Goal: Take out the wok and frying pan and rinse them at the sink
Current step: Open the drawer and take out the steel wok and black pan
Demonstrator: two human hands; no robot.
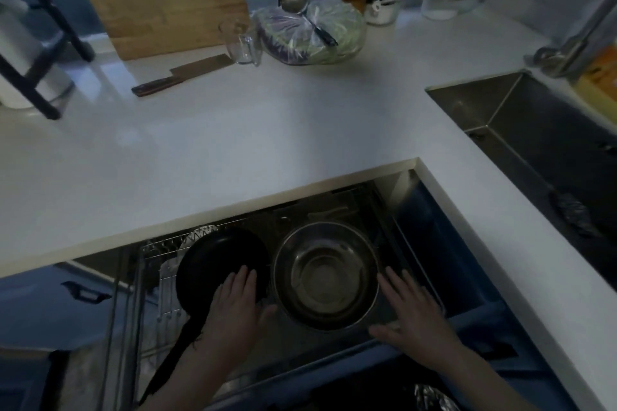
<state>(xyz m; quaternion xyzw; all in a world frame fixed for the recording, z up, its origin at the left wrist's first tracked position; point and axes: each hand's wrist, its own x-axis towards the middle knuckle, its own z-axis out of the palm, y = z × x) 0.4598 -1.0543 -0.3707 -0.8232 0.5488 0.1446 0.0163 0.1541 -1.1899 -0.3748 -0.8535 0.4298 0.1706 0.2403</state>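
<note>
Your hands flank the wok (326,277) in a pulled-out drawer rack (157,280) under the counter (233,143), the rinse not yet begun.

The steel wok sits bowl-up at the rack's right side, with what looks like a smaller bowl nested in it; the black frying pan (217,264) lies just to its left, long handle pointing back toward you, both stored low where a two-handed lift seems the natural way out. Your left hand (238,305) lies flat, fingers straight, over the frying pan's near rim, thumb toward the wok. Your right hand (412,314) is spread, fingers straight, beside the wok's right edge; whether it touches the rim is unclear in the dim light. Neither hand grasps anything. The sink (521,130) waits at your right, well apart, faucet (581,40) behind it.
</note>
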